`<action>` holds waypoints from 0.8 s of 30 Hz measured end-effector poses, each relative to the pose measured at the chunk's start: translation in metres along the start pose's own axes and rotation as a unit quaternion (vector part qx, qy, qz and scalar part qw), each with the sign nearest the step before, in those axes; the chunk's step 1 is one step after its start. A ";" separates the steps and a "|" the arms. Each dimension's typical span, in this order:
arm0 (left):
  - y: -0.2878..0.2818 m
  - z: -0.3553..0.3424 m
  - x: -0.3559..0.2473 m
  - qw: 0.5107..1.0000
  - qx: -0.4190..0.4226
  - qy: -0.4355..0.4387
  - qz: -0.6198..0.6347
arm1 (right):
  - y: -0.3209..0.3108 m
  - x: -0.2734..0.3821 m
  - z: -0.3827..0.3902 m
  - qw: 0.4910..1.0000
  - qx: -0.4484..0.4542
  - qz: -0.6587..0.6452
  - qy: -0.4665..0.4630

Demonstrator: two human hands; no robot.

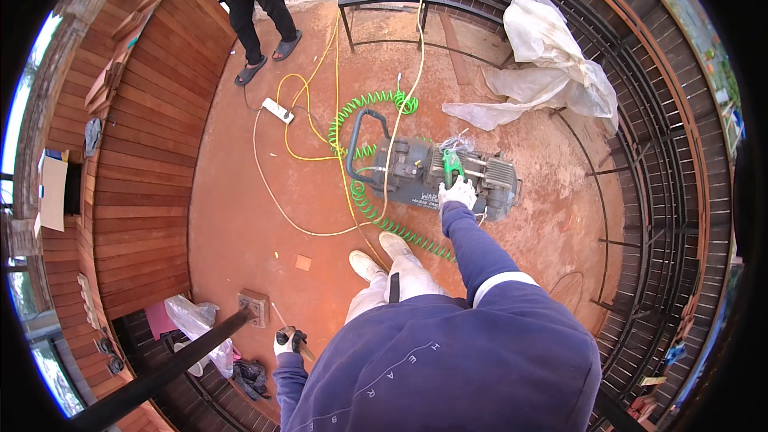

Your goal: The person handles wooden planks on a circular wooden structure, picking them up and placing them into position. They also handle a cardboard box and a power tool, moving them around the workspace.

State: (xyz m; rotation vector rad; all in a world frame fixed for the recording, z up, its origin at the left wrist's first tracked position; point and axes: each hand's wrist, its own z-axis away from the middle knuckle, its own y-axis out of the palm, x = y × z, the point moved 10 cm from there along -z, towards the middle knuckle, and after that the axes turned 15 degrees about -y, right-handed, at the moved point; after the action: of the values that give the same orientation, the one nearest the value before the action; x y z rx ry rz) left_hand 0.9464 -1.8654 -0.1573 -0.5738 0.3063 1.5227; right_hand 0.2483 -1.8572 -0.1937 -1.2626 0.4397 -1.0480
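My right hand point(458, 193), in a white glove, reaches down onto the top of a grey air compressor point(432, 174) and grips a green-handled part point(452, 166) on it. A green coiled air hose point(376, 216) loops around the compressor's near side. My left hand point(286, 342), also gloved, hangs low by my side, closed on a dark tool point(298, 339) with a thin shaft. My two light shoes point(380, 254) stand on the red floor just in front of the compressor.
Yellow cables point(308, 124) and a white power strip point(278, 110) lie on the floor. Another person point(254, 0) stands at the far end by the wooden wall point(152, 152). White plastic sheeting point(552, 60) hangs on the black railing point(664, 192). A dark pole point(160, 376) crosses the lower left.
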 end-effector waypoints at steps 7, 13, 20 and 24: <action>0.068 0.025 0.023 0.997 0.045 -0.060 0.025 | 0.002 -0.005 -0.007 0.995 0.088 0.005 -0.041; 0.069 0.004 0.008 0.998 0.049 -0.017 0.043 | -0.029 -0.027 -0.009 0.988 -0.018 -0.153 0.006; 0.037 -0.017 0.022 0.997 -0.019 -0.072 -0.035 | -0.111 -0.085 0.049 0.993 -0.066 -0.057 -0.086; -0.010 -0.070 0.076 0.962 -0.066 -0.037 -0.263 | -0.091 -0.110 0.072 0.996 0.014 -0.036 -0.085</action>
State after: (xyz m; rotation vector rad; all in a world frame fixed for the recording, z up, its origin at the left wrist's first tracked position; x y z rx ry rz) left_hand 0.9705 -1.8374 -0.2544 -0.6407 -0.0120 1.0476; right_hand 0.2135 -1.7209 -0.1168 -1.3382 0.2508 -0.9935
